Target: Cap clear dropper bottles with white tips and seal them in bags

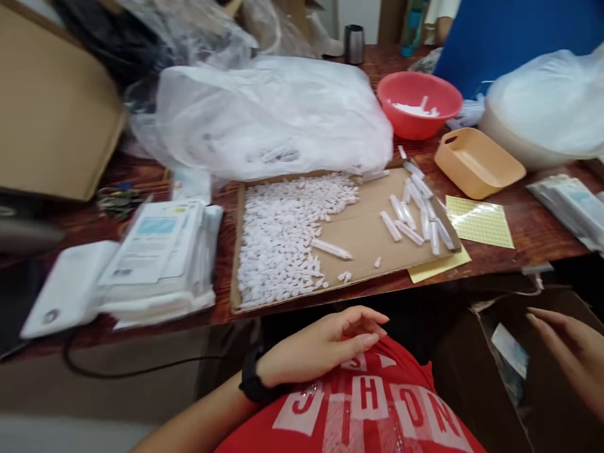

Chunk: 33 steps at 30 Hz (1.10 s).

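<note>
The left hand [325, 343], with a black watch band [255, 376] on its wrist, hung in front of a red shirt [391, 358]; its fingers were loosely bent, the grip bare and narrow between thumb and fingertips. On the shirt's pale blocks the letters H and N could be made out. The right hand [573, 352], partly cut off by the edge of view, was over an open cardboard box [538, 396]; its grip was narrow, and I could not tell whether the fingertips met. A small packet [509, 350] showed inside that box, apart from the hand, its pale blue print too blurred to read. On the table [523, 223], a shallow cardboard tray [361, 233] carried many small white pieces [278, 239] at its left and clear tubes [425, 207] at its right. Beside the tray's right end lay a yellow sheet [479, 221] with rows of tiny marks, too small to read. To its left stood a stack of packets [160, 258], the top one bearing a blue panel, a yellow spot and lines of blurred lettering. A flat white case [70, 283] beside them carried a round dark emblem.
</note>
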Available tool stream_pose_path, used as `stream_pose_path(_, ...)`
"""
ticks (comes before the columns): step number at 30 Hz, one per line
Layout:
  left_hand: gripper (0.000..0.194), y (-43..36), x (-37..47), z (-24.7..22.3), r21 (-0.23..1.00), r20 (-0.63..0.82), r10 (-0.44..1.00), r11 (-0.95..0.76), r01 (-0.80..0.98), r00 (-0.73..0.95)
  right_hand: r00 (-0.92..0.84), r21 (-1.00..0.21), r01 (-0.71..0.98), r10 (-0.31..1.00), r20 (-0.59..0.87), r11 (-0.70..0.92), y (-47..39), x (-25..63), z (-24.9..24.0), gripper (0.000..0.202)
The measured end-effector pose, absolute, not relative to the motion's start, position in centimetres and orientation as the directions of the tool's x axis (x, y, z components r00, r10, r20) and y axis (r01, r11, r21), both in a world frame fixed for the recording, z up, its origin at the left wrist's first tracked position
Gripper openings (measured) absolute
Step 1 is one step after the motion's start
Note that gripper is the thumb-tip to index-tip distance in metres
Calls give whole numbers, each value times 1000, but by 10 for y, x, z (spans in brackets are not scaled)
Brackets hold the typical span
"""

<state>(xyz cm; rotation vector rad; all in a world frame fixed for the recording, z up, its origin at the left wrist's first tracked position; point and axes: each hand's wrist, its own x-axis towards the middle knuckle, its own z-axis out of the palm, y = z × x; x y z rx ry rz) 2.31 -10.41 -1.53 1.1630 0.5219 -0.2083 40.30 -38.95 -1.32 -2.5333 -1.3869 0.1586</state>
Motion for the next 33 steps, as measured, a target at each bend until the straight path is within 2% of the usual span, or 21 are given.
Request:
stream_pose_path(1, 45, -100, 20, -9, 832, -490, 108, 353, 427, 865, 497, -266, 837, 868, 3, -478, -364, 395, -18, 32)
stream_pose_path(3, 37, -89, 12, 3, 875, -471, 168, 213, 435, 866, 319, -309, 904, 947, 25, -296, -308, 374, -21, 40)
stream_pose_path(6, 31, -68, -5, 17, 906, -377, 383, -34, 421, 843, 26, -336, 941, 989, 142, 24, -227, 338, -16, 33)
stream_pose_path(8, 30, -50, -13, 19, 885, -257, 532, -206, 417, 807, -127, -321, 930, 975, 181, 180, -183, 314, -9, 27)
stream_pose_path(10, 29, -32, -13, 14, 802, -135, 616, -392, 451, 776, -253, -319, 897, 947, 196, 306, -148, 292, -4, 25)
stream_pose_path(14, 31, -3, 8, -11, 565, -20, 571, -670, 481, 820, -392, -319, 841, 899, 195, 436, -108, 264, -3, 23)
stream_pose_path(17, 14, 11, 27, -29, 569, -23, 512, -700, 432, 859, -374, -375, 835, 915, 152, 404, -98, 263, -8, 21)
stream_pose_path(21, 18, 19, 33, -31, 670, -30, 562, -602, 434, 827, -301, -480, 824, 950, 81, 302, -100, 277, -16, 18)
stream_pose_path(22, 21, 20, 31, -28, 744, -51, 593, -514, 427, 803, -291, -495, 819, 953, 80, 291, -101, 280, -19, 18)
stream_pose_path(23, 25, 21, 29, -24, 848, -97, 620, -358, 391, 779, -282, -505, 816, 956, 80, 283, -102, 282, -20, 18)
stream_pose_path(24, 29, 22, 27, -21, 939, -172, 627, -129, 319, 759, -274, -511, 814, 958, 82, 277, -103, 284, -22, 17)
stream_pose_path(25, 32, 22, 25, -17, 966, -259, 603, 145, 216, 754, -271, -518, 811, 959, 80, 272, -103, 284, -23, 16)
stream_pose_path(26, 35, 21, 24, -14, 909, -334, 553, 405, 104, 763, -275, -529, 804, 959, 75, 272, -103, 283, -24, 16)
stream_pose_path(27, 36, 21, 23, -11, 804, -381, 501, 595, 11, 777, -284, -544, 793, 956, 68, 274, -102, 282, -24, 15)
stream_pose_path(28, 36, 20, 22, -9, 710, -405, 461, 703, -47, 790, -301, -567, 775, 952, 58, 280, -101, 279, -24, 15)
stream_pose_path(30, 32, 17, 21, -7, 592, -428, 422, 799, -106, 799, -355, -622, 726, 934, 25, 292, -100, 273, -22, 15)
stream_pose_path(33, 27, 13, 21, -7, 519, -452, 401, 845, -130, 797, -427, -670, 680, 904, -34, 296, -98, 268, -18, 18)
